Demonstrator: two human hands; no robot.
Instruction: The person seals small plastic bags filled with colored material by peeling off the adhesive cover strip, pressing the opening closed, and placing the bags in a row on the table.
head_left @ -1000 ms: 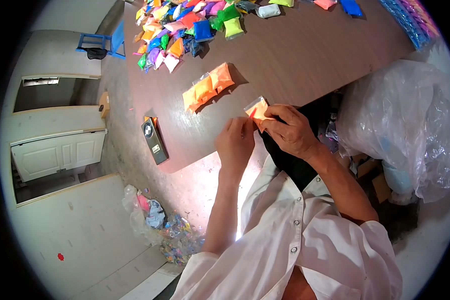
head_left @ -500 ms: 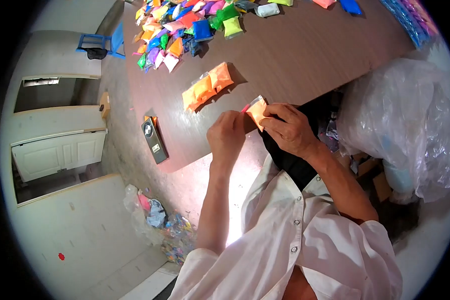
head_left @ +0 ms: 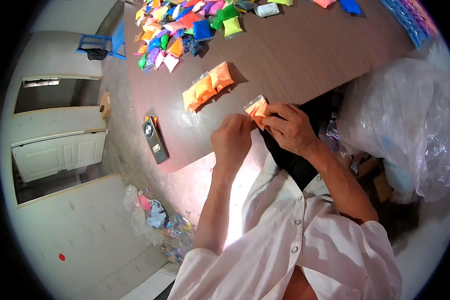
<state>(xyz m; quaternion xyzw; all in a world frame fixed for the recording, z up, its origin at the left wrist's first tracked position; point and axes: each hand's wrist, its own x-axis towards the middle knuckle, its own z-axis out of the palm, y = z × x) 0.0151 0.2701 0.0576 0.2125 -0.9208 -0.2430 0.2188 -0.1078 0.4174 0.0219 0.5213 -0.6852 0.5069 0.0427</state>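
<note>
My right hand pinches a small clear packet of orange clay-like material between thumb and fingers, over the table's near edge. Close against the packet's left side is my left hand, its fingers closed; whatever they grip is hidden. A reddish streak shows across the packet's face. Beyond my hands, a short row of joined orange packets lies on the brown table.
A heap of many-coloured packets covers the table's far left. A dark phone rests at the left edge. Large clear plastic bags bulge on the right. On the floor stands a bag of colourful scraps.
My left hand has shifted slightly right and down, closer to the packet. The pink-red bit seen at its fingertips no longer shows there. My right hand stays nearly still with the packet.
</note>
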